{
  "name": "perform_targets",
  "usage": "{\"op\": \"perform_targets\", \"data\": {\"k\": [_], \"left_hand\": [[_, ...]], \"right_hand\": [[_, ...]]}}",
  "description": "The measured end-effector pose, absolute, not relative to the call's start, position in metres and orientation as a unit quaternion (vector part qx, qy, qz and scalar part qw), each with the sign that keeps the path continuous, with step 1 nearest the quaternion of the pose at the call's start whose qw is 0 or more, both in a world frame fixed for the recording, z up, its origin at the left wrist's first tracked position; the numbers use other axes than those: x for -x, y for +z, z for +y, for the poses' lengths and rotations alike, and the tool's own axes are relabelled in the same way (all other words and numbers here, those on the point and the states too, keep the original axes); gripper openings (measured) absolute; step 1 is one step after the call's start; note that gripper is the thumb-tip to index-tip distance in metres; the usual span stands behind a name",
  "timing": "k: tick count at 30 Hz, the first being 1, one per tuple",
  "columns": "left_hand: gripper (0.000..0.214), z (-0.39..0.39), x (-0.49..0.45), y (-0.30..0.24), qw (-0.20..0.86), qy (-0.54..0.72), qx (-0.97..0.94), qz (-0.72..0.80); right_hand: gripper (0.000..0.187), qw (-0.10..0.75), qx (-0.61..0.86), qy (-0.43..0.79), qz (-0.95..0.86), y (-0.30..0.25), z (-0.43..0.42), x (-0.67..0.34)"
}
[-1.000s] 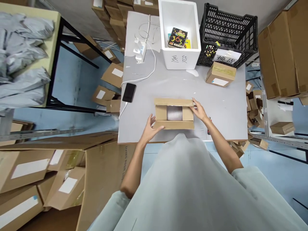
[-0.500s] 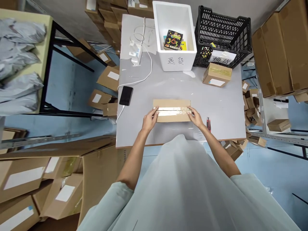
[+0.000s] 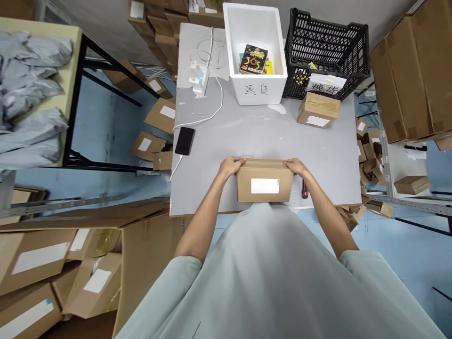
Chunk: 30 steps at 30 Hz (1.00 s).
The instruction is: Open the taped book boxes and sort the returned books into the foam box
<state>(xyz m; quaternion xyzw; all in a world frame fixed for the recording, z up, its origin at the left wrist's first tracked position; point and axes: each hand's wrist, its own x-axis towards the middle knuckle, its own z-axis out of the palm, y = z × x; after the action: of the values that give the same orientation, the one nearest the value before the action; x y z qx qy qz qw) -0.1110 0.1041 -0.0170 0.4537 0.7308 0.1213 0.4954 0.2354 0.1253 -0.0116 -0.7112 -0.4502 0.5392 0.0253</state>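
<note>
A small brown cardboard box (image 3: 264,181) with a white label on its near face sits at the front edge of the grey table (image 3: 254,132). My left hand (image 3: 230,166) grips its top left corner, fingers curled over the edge. My right hand (image 3: 296,165) grips the top right corner the same way. The box's flaps are closed.
A black phone (image 3: 185,140) on a white cable lies left of the box. At the back stand a white foam bin (image 3: 254,52) with books, a black crate (image 3: 326,49) and another small box (image 3: 318,109). A red-handled tool (image 3: 305,190) lies by my right wrist. Cardboard boxes litter the floor.
The box was open a second ago; its flaps were folded shut, then it was turned over toward me, so the labelled face now shows. Both hands moved to its top corners.
</note>
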Motion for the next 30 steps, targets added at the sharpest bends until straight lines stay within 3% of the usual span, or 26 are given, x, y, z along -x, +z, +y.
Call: {"op": "perform_targets", "data": {"k": [2,7,10,14,20,23,30], "left_hand": [[0.048,0.114,0.107,-0.022,0.505,0.140,-0.458,0.718],[0.061,0.115,0.103,-0.039,0.556,0.233,-0.450,0.659],[0.065,0.110,0.107,-0.052,0.578,0.243,-0.391,0.673],[0.064,0.097,0.113,-0.067,0.646,0.274,-0.311,0.641],[0.072,0.079,0.101,-0.071,0.617,0.335,-0.276,0.656],[0.070,0.092,0.101,-0.071,0.601,0.298,-0.252,0.697],[0.071,0.135,0.113,-0.082,0.605,0.177,-0.237,0.739]], "right_hand": [[0.027,0.026,0.718,0.553,-0.421,-0.017,0.139,-0.235],[0.055,0.057,0.697,0.581,-0.417,-0.020,0.145,-0.242],[0.054,0.108,0.619,0.625,-0.463,-0.019,0.128,-0.250],[0.069,0.168,0.576,0.633,-0.489,-0.026,0.097,-0.249],[0.061,0.243,0.649,0.567,-0.444,-0.041,0.073,-0.216],[0.052,0.213,0.674,0.602,-0.371,-0.040,0.088,-0.206],[0.041,0.040,0.703,0.647,-0.293,-0.041,0.147,-0.221]]}}
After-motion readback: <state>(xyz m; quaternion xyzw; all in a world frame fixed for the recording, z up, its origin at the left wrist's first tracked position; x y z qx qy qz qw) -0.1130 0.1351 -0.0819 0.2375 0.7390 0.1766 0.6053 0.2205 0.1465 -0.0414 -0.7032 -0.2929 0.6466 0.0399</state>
